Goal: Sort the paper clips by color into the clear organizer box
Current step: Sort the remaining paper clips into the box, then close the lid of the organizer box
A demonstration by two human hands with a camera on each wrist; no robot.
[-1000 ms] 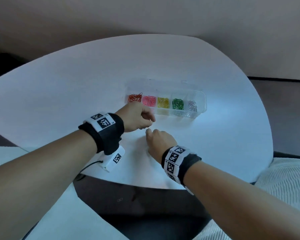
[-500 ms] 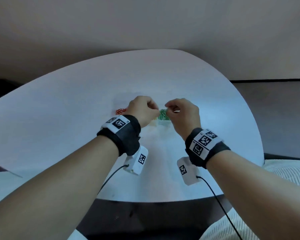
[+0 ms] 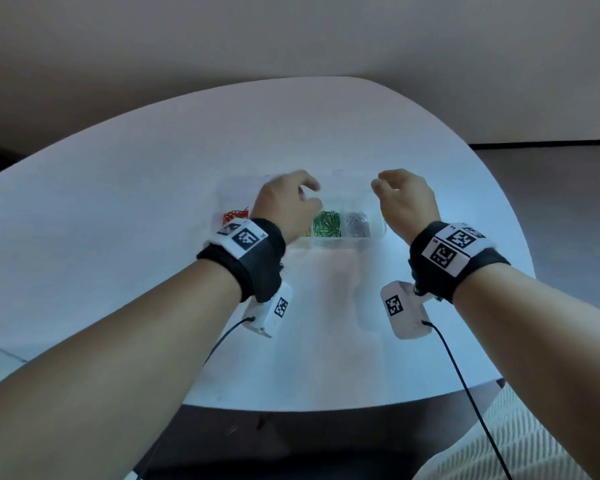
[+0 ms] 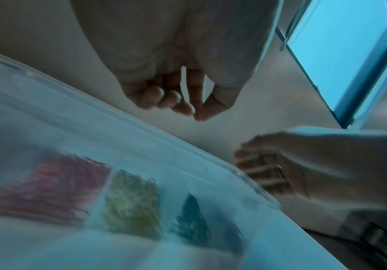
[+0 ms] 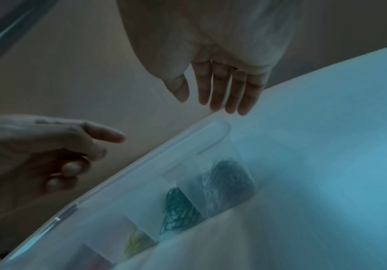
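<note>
both hands empty: left hand (image 3: 288,202) loosely curled, right hand (image 3: 404,199) open, flanking clear plastic organizer box (image 3: 376,221), long axis left-right.

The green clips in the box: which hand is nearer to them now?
Left. The left hand hangs over the box just left of the green clips. The right hand is farther, beyond the silver clips at the box's right end.

Home-like room: white table (image 3: 153,202), window (image 4: 340,45).
</note>
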